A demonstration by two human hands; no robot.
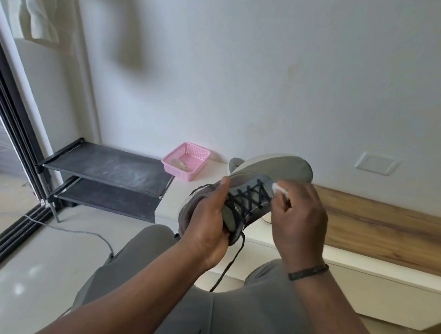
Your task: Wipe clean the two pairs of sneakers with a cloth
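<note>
While left hand (209,219) grips sneaker (241,193) — right hand (299,223) fingers pinch cloth (279,188) (at toe edge).

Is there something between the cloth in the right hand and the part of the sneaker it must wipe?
Nothing visible. The right hand pinches the white cloth directly against the grey sneaker beside its black laces; the left hand grips the heel end, away from that spot.

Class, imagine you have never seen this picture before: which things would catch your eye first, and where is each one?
At centre, a grey sneaker with dark laces is gripped by the left hand, while the right hand presses a white cloth near its toe. Behind it to the left, a pink basket stands out on the white ledge, beside a black shoe rack by the glass door.
</note>
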